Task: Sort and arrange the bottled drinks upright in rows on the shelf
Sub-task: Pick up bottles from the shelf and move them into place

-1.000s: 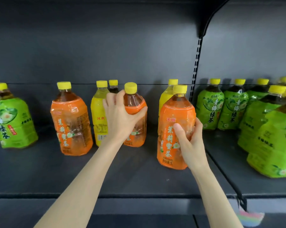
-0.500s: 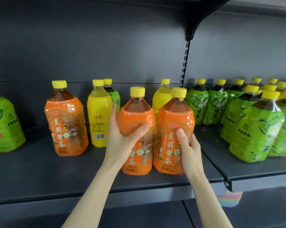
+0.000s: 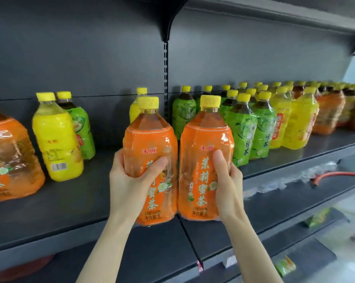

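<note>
**Two orange bottles low over the front of the shelf: mind the edge**

Both hands are loaded. Your left hand [image 3: 131,180] is wrapped round the waist of the left orange bottle [image 3: 152,137], thumb across the label. Your right hand [image 3: 227,186] grips the right orange bottle [image 3: 205,135] the same way, thumb on the front and fingers hidden behind. The bottles are upright, side by side and almost touching. They sit low at the front of the shelf [image 3: 70,211], on either side of the panel seam [image 3: 190,240]. I can't tell whether the bases rest on the shelf or hang just above it.

Risks, as I judge them:
- The bases are close to the front edge. If you release early, a bottle could tip forward off the shelf.
- The wrap labels look slick and each bottle is held mid-body in one hand, so a slip is plausible.
- A yellow bottle [image 3: 134,111] stands directly behind the left one, and green bottles [image 3: 242,129] crowd the right one. A hard push back could topple them.
- The seam may catch a base and rock the bottle.
</note>
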Demonstrator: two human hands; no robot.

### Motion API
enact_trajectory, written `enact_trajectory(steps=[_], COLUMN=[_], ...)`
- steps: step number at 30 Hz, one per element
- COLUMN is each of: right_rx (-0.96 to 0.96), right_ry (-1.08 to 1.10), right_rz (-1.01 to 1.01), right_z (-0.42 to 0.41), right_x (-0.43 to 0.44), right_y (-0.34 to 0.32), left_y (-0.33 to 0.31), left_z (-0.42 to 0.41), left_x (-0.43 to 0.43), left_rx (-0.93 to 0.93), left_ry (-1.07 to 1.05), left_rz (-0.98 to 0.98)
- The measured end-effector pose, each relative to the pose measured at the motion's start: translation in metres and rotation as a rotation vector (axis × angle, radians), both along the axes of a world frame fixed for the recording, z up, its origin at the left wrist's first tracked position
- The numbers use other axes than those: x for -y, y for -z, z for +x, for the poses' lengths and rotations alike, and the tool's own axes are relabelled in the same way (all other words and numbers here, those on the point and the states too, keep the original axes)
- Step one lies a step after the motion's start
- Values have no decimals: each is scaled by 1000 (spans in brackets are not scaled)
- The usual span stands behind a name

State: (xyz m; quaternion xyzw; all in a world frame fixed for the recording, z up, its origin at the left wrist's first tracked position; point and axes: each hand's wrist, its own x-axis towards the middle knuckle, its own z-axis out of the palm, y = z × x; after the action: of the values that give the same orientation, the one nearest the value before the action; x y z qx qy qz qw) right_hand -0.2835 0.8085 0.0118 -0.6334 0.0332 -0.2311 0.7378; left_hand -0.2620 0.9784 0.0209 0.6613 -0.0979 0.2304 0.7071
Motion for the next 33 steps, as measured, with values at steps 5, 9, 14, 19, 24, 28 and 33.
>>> enact_trajectory(steps=[5,9,14,19,24,28,33], right_rx=[-47,-96,-135,-116,-77,-47,-47], right_ry=[146,274,384,446,476,486,466], right_rz=[-50,-110,-110,-98,-80,-84,-111], right_z=[-47,-89,-125,-133,-112,-76,-14], right_x=[97,188,287,363,431,490,561], right_y=[0,6,12,11,12,15,4], left_y=[3,18,25,18,17,20,9], left_z=[-29,-57,-78,-73,-45,-7,53], left_x=[98,194,299,380,455,516,587], left_rx=[5,-26,-76,-64,-60,-39,-23], left_ry=[169,273,365,425,445,435,399], left_rz=[-25,-64,-59,-9,19,16,-10])
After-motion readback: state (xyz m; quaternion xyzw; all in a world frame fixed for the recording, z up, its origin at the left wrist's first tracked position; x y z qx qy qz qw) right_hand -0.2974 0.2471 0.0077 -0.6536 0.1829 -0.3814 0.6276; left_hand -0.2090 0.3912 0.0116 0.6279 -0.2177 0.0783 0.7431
